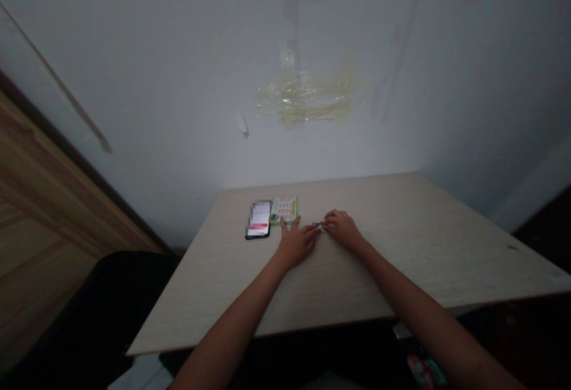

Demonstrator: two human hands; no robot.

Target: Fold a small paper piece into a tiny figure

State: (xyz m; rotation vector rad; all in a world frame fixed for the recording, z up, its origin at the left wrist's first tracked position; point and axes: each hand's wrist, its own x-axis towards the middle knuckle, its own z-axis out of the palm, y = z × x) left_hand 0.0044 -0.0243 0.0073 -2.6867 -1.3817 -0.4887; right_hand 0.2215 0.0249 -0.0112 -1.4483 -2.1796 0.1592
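Tabletop, left hand, right hand, tiny item between

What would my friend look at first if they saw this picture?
A shiny, yellowish patch of clear tape stands out first, high on the pale wall. Below it, the left hand and right hand nearly meet at a tiny object on the pale wooden table, near a black phone and a colourful card.

Tally from the single view: 2 hands in all, one left hand and one right hand. Small blue-and-white item: 1. Smartphone: 1. Printed card: 1. Desk: 1. Wooden panel: 1. Wall: 1. Patch of tape residue: 1
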